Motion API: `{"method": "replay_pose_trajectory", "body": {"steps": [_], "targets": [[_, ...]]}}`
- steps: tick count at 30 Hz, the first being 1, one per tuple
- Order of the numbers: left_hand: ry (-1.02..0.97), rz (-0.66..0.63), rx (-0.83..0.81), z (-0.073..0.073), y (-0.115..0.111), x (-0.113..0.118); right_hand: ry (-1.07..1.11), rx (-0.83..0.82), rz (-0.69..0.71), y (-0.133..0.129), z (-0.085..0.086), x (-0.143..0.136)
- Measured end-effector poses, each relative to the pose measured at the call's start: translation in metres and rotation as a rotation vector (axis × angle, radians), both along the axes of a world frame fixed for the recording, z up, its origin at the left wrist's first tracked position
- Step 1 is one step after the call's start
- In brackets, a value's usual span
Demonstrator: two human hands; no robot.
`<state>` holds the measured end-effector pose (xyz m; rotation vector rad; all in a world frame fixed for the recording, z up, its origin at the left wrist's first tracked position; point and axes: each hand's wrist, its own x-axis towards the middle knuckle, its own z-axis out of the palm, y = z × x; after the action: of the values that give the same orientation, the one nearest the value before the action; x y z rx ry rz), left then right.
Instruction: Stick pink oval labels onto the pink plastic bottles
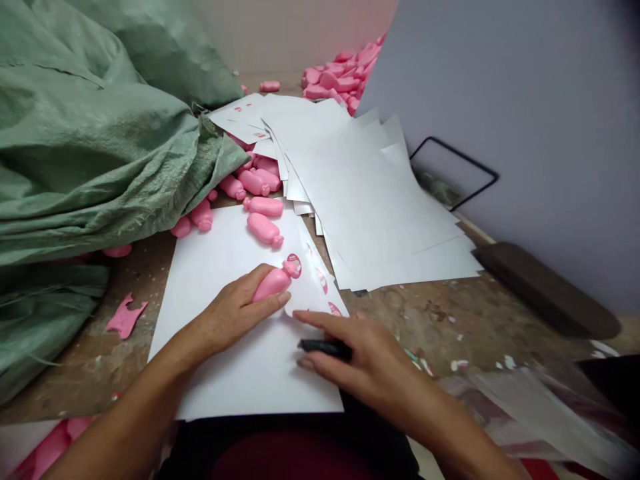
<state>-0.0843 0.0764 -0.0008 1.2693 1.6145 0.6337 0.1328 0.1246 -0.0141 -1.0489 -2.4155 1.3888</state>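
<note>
A small pink bottle-shaped plastic piece [273, 285] lies in my left hand [235, 307], thumb on its near side and fingers over its far side. Its knobbed end points to the right, close to a round red-and-white sticker [295, 265] on a white sheet [210, 373]. Beneath both hands, that sheet carries more stickers [334, 308] along its right edge. A short black pen-like tool [327, 348] sits in my right hand [370, 360], its kind unclear; the forefinger reaches toward the pink piece. Two loose pink pieces [265, 230] rest on the sheet's far part.
At left a big green woven sack [100, 147] spills pink pieces [257, 177]. Stacked white sheets [370, 200] fill the centre right. A pink heap [345, 73] lies behind them. A grey panel [525, 100], black wire loop [455, 153] and dark bar [545, 287] stand right.
</note>
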Motion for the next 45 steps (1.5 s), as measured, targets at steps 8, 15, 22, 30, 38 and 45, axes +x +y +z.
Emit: {"method": "replay_pose_trajectory", "body": {"steps": [8, 15, 22, 30, 38, 45], "targets": [[-0.062, 0.206, 0.101, -0.002, -0.008, 0.007, 0.417, -0.205, -0.519, -0.004, 0.001, 0.014], [-0.960, 0.486, -0.024, 0.006, -0.064, 0.054, 0.600, -0.313, -0.452, -0.034, 0.006, -0.007], [-1.169, 0.647, -0.048, 0.004, -0.080, 0.069, 0.580, -0.273, -0.390, -0.054, 0.007, -0.020], [-1.058, 0.688, -0.071, 0.008, -0.080, 0.073, 0.587, -0.143, -0.343, -0.061, 0.009, -0.021], [-1.031, 0.689, -0.052, 0.007, -0.081, 0.075, 0.564, -0.126, -0.360, -0.061, 0.006, -0.022], [-0.974, 0.612, 0.007, 0.002, -0.084, 0.075, 0.573, -0.142, -0.363, -0.059, 0.008, -0.023]]}}
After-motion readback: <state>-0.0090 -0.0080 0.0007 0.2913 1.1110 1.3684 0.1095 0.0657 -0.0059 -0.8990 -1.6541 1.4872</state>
